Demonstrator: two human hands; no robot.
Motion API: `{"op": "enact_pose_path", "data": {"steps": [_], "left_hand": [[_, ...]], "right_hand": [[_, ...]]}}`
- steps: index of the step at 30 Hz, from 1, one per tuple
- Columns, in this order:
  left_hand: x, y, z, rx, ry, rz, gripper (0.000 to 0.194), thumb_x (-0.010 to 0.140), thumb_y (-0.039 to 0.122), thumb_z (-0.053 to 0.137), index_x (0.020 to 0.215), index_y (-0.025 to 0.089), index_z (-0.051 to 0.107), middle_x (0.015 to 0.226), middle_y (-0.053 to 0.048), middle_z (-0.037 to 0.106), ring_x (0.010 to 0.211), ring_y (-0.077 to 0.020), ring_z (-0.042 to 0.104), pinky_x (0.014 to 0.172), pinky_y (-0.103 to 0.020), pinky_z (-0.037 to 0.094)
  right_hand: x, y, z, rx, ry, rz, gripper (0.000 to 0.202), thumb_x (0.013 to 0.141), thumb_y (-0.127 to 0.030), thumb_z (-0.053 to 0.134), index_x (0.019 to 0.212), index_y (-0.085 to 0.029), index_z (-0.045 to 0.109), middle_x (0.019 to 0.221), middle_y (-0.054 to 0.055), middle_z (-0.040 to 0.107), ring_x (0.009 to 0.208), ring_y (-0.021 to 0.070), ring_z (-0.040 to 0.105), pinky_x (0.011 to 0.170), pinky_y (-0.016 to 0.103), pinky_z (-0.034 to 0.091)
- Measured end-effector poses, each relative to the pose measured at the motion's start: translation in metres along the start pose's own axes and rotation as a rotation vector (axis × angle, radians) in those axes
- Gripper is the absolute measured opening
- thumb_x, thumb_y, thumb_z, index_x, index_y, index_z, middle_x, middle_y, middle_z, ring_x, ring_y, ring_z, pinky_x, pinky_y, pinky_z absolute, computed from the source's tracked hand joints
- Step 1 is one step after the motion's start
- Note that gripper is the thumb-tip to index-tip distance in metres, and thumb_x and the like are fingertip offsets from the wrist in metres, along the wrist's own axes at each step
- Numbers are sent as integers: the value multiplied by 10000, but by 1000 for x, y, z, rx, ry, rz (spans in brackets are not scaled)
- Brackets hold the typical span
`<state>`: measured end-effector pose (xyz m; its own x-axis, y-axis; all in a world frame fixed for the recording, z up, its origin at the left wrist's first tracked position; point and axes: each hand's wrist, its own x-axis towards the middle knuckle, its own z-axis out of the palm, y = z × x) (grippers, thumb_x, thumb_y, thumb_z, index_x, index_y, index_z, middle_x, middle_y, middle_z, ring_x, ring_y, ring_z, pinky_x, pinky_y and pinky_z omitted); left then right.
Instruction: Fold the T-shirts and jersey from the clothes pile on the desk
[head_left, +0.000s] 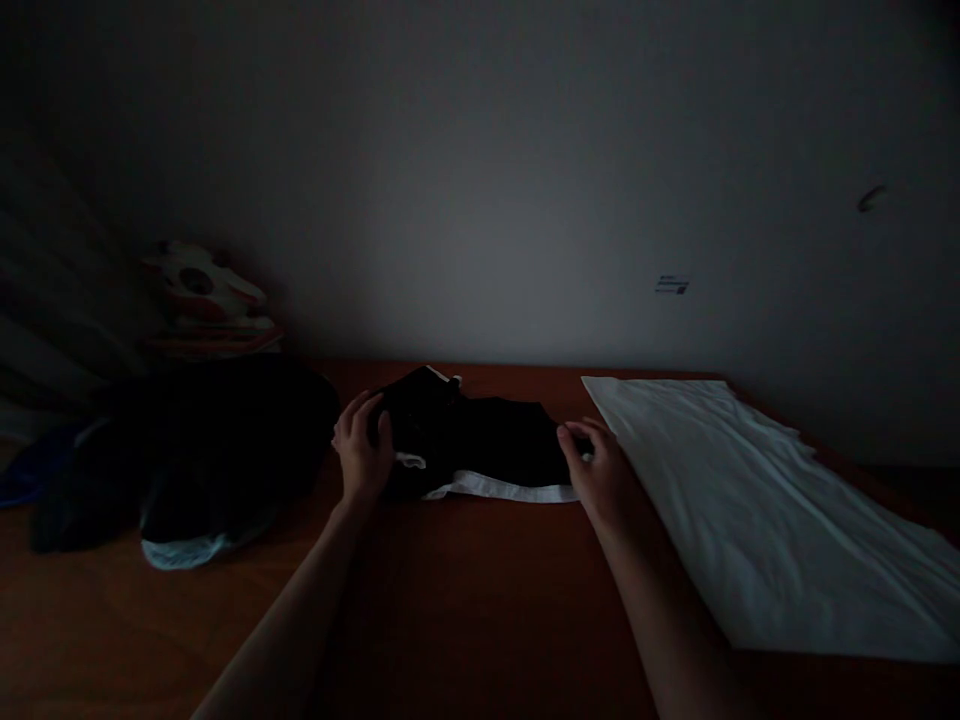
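Observation:
A black garment [501, 440] with a white stripe along its near edge lies flat on the wooden table; the dim light hides its exact kind. Small white details show at its upper left and near its left end. My left hand [363, 445] rests at the left end of the cloth, thumb and fingers apart. At the opposite end, my right hand [598, 462] has its thumb and fingers curled together around the garment's edge.
A white cloth [772, 520] is spread on the right of the wooden table [480, 600]. Dark clothes [217, 450] are heaped on the left, with a blue item [37, 465] beside them. Behind that heap sits a white-and-red object [206, 285]. A pale wall [480, 180] borders the back.

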<state>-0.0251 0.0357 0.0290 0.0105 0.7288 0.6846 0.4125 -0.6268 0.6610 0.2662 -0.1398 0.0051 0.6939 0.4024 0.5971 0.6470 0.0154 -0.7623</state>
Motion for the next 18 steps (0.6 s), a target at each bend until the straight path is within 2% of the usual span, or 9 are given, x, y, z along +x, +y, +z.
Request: {"op": "enact_pose_path", "data": {"steps": [1,3,5,7,9,13,16,18], "left_hand": [[-2,4,-1,37,-81,107,334,942,377,545,1229,233,636,1318,-114,623,1274,-276,543,1129,-463,381],[-7,12,-3,81,-339,306,354,945,433,555,1236,257,655,1267,-102,663,1212,-282,582,1087,-462,417],[-12,17,-4,148,-601,462,476,882,544,631,1282,287,657,1350,-100,634,1250,-320,559,1082,-490,414],[-15,17,-3,221,-719,515,602,819,624,678,1326,301,647,1443,-108,575,1307,-362,513,1096,-529,392],[-16,12,-1,263,-710,492,580,827,620,670,1308,295,668,1444,-115,575,1303,-370,516,1092,-545,393],[-12,0,3,274,-594,441,277,916,437,606,1074,278,768,1295,-98,676,1191,-323,598,1034,-504,456],[-5,-8,2,176,-421,316,233,931,334,557,930,237,768,1156,-100,727,1076,-281,650,991,-458,492],[1,-14,-1,73,-242,101,235,926,343,550,919,208,741,1042,-95,739,981,-254,673,943,-419,516]], "right_hand": [[-3,-4,0,-30,-99,-76,372,840,-589,635,905,-232,716,1063,99,688,1102,267,621,1038,449,446],[-9,-11,0,-71,-326,-187,332,842,-575,658,901,-256,727,1056,81,693,1042,253,647,987,428,477],[-15,-13,-1,-117,-522,-258,383,791,-578,727,1027,-276,730,1109,71,699,1070,267,649,972,438,485],[-19,-11,-1,-179,-619,-289,516,744,-569,778,1176,-298,695,1193,69,693,1132,292,635,990,468,477],[-19,-4,0,-226,-647,-299,490,770,-516,772,1205,-309,683,1198,62,702,1132,293,637,982,471,484],[-13,11,1,-295,-592,-245,209,854,-352,675,1044,-281,724,1057,59,753,998,269,688,908,422,516],[-6,22,-2,-287,-441,-112,236,880,-365,606,1059,-248,708,1023,90,765,948,275,705,864,405,521],[-1,30,-5,-249,-281,-30,299,884,-433,573,1071,-232,691,1002,106,756,931,280,697,848,404,521]]}}
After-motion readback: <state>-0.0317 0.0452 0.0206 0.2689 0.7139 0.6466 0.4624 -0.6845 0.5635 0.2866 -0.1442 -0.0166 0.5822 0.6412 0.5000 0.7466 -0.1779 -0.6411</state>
